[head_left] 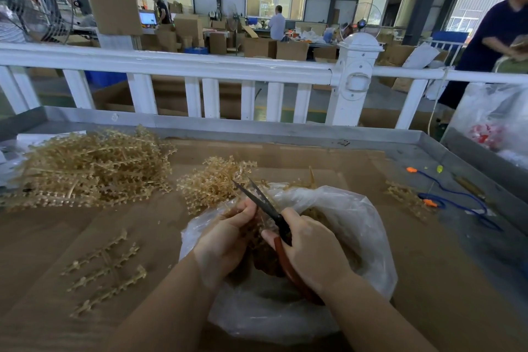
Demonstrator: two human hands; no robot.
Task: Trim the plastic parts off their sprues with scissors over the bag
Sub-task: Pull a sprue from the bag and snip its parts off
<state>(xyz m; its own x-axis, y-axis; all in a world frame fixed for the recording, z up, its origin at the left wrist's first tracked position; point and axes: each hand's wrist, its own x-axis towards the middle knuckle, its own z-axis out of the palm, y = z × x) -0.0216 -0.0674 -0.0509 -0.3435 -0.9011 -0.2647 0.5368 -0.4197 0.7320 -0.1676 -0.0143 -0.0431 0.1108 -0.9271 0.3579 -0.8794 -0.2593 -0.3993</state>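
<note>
A: While both hands sit over the bag (357, 217), who holds what?
B: Right hand (311, 251) is curled round the red handles of the scissors (268, 208), blades parted, tips up-left. Left hand (225, 240) pinches a sprue piece (251, 226) just beside the blades, above the bag mouth.
A: Stock?
B: Big sprue pile (91, 168) far left on the cardboard (314, 157), smaller pile (214, 183) behind the bag, one loose sprue (105, 268) front left.

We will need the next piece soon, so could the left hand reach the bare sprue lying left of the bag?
Probably yes: the sprue lies in the open beside the bag, though the left hand is holding a piece.
</note>
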